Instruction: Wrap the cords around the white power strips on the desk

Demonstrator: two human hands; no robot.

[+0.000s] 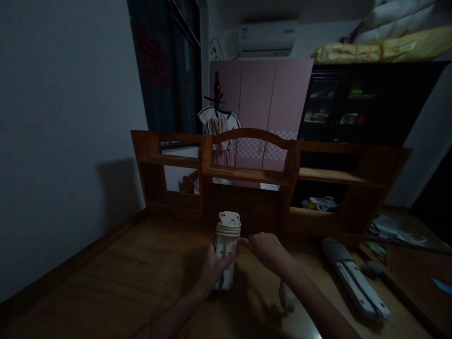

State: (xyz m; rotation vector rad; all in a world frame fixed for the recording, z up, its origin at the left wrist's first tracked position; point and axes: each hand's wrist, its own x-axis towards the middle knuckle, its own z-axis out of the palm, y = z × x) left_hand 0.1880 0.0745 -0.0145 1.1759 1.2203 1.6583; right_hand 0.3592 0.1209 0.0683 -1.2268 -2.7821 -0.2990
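A white power strip (229,275) stands roughly upright in front of me, with its white cord (228,229) wound several times around its upper part. My left hand (215,266) is wrapped round the strip's middle, thumb across the front. Just to the right, my right hand (263,247) is closed, its fingertips at the edge of the windings, pinching the cord. A pale object (287,296), perhaps the plug, shows below my right forearm, partly hidden by it. On the right lies a second white power strip (363,287) with a grey cord (335,251) wrapped round its far end.
The wooden surface (141,273) meets a white wall on the left. A wooden shelf unit (247,176) stands along its back edge, with a bundle of bags (319,203) in its right compartment. Papers (395,230) lie at the far right.
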